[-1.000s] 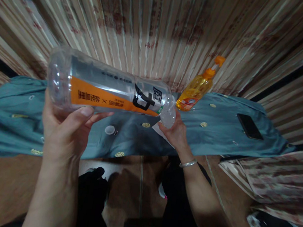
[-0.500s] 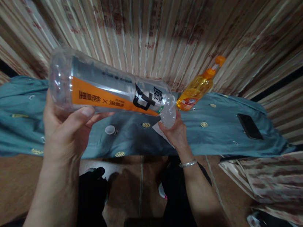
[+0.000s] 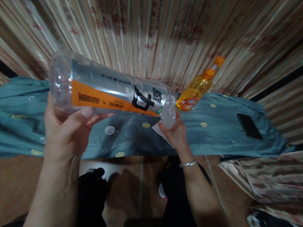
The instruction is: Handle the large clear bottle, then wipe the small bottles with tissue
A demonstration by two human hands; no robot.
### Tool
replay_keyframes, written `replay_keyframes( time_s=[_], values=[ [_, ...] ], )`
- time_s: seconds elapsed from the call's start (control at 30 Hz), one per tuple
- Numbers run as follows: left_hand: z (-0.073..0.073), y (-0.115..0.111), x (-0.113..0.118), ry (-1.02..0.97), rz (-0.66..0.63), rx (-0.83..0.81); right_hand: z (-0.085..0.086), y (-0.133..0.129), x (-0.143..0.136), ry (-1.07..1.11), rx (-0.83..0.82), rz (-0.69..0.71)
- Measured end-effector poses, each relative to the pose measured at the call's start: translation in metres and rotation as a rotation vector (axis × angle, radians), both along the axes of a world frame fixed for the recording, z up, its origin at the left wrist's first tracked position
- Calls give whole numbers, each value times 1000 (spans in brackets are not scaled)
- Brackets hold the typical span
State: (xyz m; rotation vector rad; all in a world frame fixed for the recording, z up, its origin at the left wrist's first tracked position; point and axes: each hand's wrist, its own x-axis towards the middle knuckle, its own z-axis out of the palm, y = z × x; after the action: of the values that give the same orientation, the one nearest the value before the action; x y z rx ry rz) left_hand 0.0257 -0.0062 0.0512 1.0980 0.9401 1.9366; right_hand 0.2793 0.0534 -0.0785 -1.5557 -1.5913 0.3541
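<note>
A large clear plastic bottle (image 3: pixel 104 89) with a silver and orange label lies sideways in the air above the cloth-covered table. Its base points left and its narrow top right. My left hand (image 3: pixel 68 125) is closed around the underside near the base, thumb along the front. At the clear rounded top end, my right hand (image 3: pixel 175 131) is closed, its fingers partly hidden behind the plastic. A white sheet, perhaps tissue (image 3: pixel 162 132), shows just below the right hand; whether the hand touches it I cannot tell. No liquid shows inside the bottle.
An orange pump bottle (image 3: pixel 195 89) stands behind my right hand, with yellow-orange liquid inside. A black phone (image 3: pixel 249 126) lies at the right of the blue-green tablecloth (image 3: pixel 215 136). Patterned curtains (image 3: pixel 151 28) hang behind the table. Below, a tiled floor (image 3: pixel 1 187) shows.
Hardly anything differs. The bottle has tipped very slightly, its base end a little lower, and both hands keep their places on it.
</note>
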Motion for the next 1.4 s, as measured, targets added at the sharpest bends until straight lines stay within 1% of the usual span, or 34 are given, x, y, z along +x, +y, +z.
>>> replay_keyframes(
  time_s=[0.33,0.63,0.87,1.0,1.2,1.4],
  values=[
    [3,0,3,-23,14,-9,1,0,0,-3,-3,-7],
    [1,1,1,-29,-1,6,0,0,0,-3,2,-3],
    [4,0,3,-42,14,-8,1,-1,1,-20,-3,8],
    [3,0,2,-1,-11,16,1,0,1,-15,-2,12],
    [1,1,2,35,0,25,0,1,1,-15,4,19],
    [3,0,2,-4,-4,7,2,0,1,-15,-18,8]
  ],
)
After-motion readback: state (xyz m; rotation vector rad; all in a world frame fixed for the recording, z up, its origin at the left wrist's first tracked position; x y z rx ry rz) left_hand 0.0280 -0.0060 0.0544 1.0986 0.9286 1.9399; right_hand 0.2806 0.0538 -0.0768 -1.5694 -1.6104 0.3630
